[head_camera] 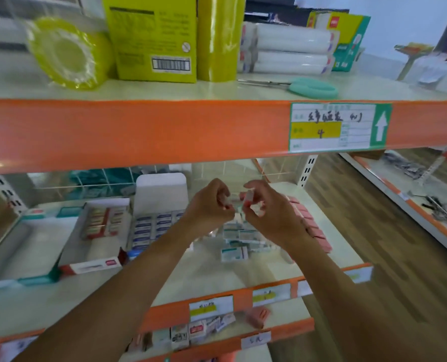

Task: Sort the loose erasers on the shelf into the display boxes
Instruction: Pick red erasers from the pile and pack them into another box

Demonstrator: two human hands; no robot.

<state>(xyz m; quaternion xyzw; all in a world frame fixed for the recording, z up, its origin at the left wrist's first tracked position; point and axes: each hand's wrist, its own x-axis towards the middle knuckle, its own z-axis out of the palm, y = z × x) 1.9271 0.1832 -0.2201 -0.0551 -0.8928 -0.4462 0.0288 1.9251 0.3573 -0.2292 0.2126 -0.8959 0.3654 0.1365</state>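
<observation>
Both hands are raised over the middle shelf (243,273). My left hand (209,205) pinches a small white eraser (227,201). My right hand (266,212) grips another small white eraser (249,195) with a red edge; the two erasers nearly touch. Below the hands lies a loose pile of teal-and-white erasers (239,242). A white display box (154,226) with blue-labelled erasers stands to the left, its lid up. Further left is a display box with red-labelled erasers (102,223). A row of pink erasers (313,226) lies behind my right wrist.
The orange beam of the upper shelf (164,131) hangs just above the hands. Teal scissors (303,86), tape rolls and a yellow-green box sit on top. A teal-edged empty tray (21,257) stands at the left. More small boxes (196,330) fill the lower shelf.
</observation>
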